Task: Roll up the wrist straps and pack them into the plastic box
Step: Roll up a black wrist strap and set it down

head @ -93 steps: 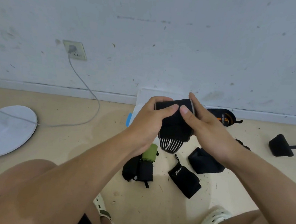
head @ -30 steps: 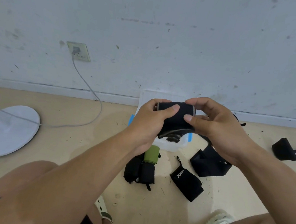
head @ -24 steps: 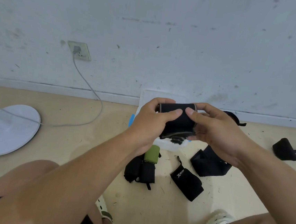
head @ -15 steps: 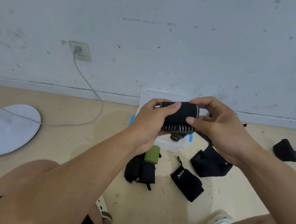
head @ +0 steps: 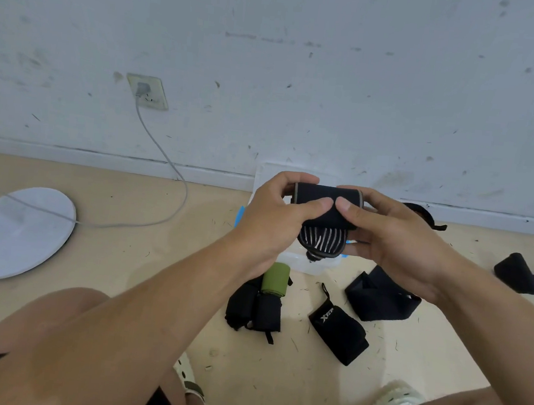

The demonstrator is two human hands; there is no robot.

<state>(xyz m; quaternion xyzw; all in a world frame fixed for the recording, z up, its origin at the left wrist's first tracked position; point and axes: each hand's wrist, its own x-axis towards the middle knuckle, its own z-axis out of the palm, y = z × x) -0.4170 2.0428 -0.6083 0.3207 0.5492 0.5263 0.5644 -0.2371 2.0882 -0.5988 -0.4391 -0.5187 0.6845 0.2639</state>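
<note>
A black wrist strap (head: 322, 220), rolled into a thick cylinder, is held in the air between both hands. My left hand (head: 273, 222) grips its left end with the thumb on top. My right hand (head: 395, 241) grips the right end, thumb beside the other thumb. A short striped black-and-white tail hangs under the roll. The clear plastic box (head: 313, 265) with blue clips sits on the floor right behind and below, mostly hidden by my hands.
On the floor lie a green roll (head: 275, 278) atop two black rolls (head: 253, 308), a black strap marked with white letters (head: 337, 335), a flat black strap (head: 380, 298) and an orange-trimmed one (head: 421, 212) by the wall. A white fan base (head: 11, 233), its cable and a black object (head: 516, 272) lie aside.
The hanging striped tail has grown much shorter as the strap was wound up. My hands have turned the roll and regripped it, staying above the box.
</note>
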